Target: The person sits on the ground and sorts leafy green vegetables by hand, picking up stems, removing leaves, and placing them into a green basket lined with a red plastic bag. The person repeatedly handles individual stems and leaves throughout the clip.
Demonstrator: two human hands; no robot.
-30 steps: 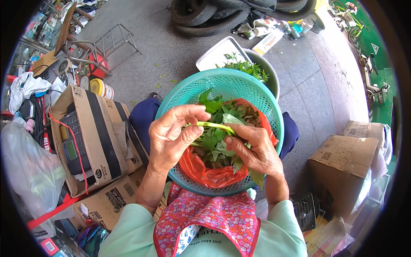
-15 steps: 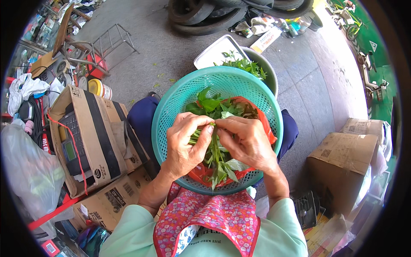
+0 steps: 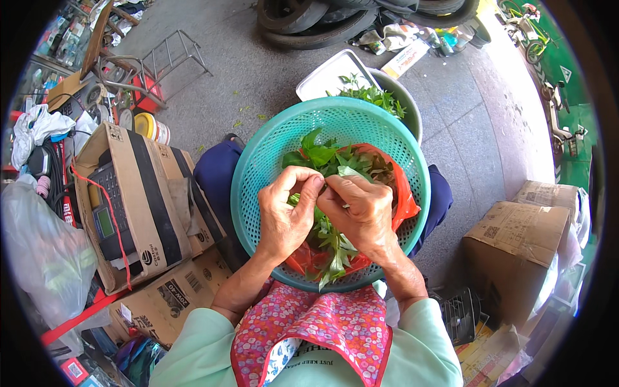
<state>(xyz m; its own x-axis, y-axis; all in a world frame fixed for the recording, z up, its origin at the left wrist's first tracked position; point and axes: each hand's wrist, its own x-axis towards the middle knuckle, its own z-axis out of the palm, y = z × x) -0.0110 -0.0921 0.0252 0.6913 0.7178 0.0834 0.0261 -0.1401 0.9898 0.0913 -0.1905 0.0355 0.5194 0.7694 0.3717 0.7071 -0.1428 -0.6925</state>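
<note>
A turquoise perforated plastic basket (image 3: 255, 138) sits between my knees. Inside it lies a red plastic bag (image 3: 403, 197) with leafy greens (image 3: 319, 151) on and in it. Over the basket my left hand (image 3: 289, 209) and my right hand (image 3: 361, 216) meet, thumb and forefinger pinched on each. Their fingertips touch or nearly touch around the top of a leafy green stem, mostly hidden by the fingers. Leaves (image 3: 332, 255) hang below the hands toward the near rim; I cannot tell which belong to the held stem.
Behind the basket stand a metal basin (image 3: 412, 116) with picked greens (image 3: 377, 98) and a white tray (image 3: 335, 71). Tyres (image 3: 316, 26) lie farther back. Cardboard boxes flank me, one holding a desk telephone (image 3: 109, 213) at left, another box (image 3: 516, 251) at right.
My hands have closed in at the fingertips, and the right hand has turned inward with its knuckles up. The stem visible between them before is now mostly covered.
</note>
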